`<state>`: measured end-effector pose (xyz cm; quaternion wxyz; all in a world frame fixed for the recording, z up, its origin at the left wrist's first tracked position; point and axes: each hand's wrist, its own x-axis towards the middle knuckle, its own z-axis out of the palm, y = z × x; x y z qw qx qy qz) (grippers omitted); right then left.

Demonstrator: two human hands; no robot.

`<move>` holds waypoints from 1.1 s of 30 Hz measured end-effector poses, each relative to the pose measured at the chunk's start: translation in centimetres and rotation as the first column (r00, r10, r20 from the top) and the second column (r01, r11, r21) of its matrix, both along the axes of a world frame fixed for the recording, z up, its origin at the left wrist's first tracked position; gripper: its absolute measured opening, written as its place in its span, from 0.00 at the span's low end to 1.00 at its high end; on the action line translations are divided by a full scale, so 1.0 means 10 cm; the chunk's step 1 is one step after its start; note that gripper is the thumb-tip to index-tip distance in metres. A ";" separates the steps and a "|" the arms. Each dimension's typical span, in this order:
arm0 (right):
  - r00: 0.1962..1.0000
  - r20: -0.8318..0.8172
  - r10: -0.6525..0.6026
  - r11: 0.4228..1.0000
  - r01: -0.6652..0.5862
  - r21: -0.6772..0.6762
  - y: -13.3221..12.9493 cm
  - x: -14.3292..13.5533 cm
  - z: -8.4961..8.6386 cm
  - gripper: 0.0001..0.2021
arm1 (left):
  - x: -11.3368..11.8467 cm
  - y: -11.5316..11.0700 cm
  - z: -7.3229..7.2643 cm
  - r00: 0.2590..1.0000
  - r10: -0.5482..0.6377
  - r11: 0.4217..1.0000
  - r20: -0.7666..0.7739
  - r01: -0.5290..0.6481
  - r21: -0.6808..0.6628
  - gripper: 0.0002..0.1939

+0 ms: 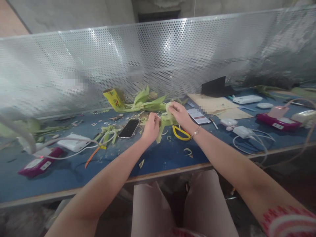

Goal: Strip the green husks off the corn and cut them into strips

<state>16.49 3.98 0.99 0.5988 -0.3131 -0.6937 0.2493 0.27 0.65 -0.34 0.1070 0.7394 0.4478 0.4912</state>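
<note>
A pale green corn husk [168,119] stretches between my two hands, just above the blue table, with a strip of it hanging down. My left hand [151,126] pinches its left end with the fingers closed. On the other end, the fingers of my right hand [178,113] are closed on a folded-over part. Below my right wrist lies a yellow loop-shaped handle [182,134]; what it belongs to is hidden. Behind my hands rest larger green husk leaves [142,102]. A dark-screened phone [129,128] lies left of my left hand.
A perforated metal panel [170,59] stands along the back. A yellow printed container [114,99] leans near it. Magenta power strips [40,163] with white cables sit at both sides. Brown paper sheets [213,104] and a lit phone [198,116] lie to the right. Scraps litter the table.
</note>
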 end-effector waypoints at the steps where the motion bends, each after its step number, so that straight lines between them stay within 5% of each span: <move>1: 1.000 0.004 -0.020 1.000 0.020 0.015 -0.01 0.00 0.01 0.11 | 0.00 0.00 -0.01 1.000 -0.007 1.000 -0.010 0.007 -0.006 0.04; 16: 0.989 0.021 -0.144 0.990 0.144 0.004 -0.04 -0.04 0.01 0.13 | 0.02 0.03 0.00 0.996 0.045 0.999 0.083 -0.043 -0.027 0.06; 25: 0.944 0.110 -0.310 0.945 0.293 0.148 -0.03 -0.11 -0.10 0.09 | 0.04 0.03 -0.01 0.993 0.039 0.999 0.116 -0.039 -0.003 0.07; 33: 0.935 0.111 -0.336 0.931 0.312 0.188 -0.07 -0.07 -0.06 0.08 | 0.01 0.05 -0.03 0.979 0.092 0.993 0.182 -0.076 -0.090 0.04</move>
